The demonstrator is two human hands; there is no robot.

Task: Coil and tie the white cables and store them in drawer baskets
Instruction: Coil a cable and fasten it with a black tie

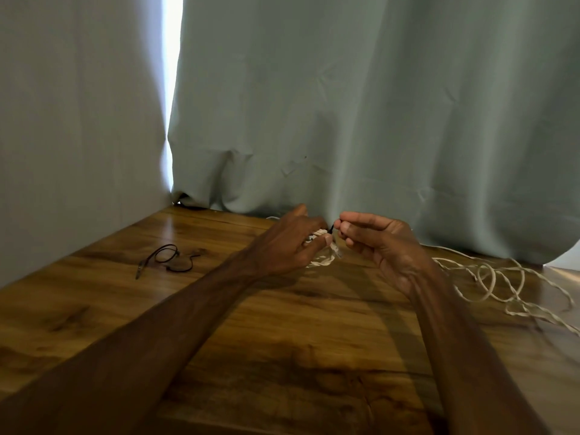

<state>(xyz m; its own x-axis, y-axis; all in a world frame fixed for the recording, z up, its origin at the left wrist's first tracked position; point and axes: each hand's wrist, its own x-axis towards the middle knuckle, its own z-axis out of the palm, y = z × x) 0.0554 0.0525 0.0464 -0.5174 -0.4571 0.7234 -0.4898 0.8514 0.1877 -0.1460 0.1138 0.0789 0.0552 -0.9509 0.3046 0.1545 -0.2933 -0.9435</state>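
Note:
A small coil of white twisted cable (326, 257) is held above the wooden table (282, 340), gripped by my left hand (282, 246), which hides most of it. My right hand (379, 243) pinches the end of a thin black tie (331, 228) that sticks up from the coil between the two hands. A loose tangle of white cable (502, 284) lies on the table to the right, past my right wrist.
Several black ties (166, 260) lie on the table to the left of my hands. A grey-green curtain (345, 120) hangs along the table's far edge and left side. No drawer or basket is in view.

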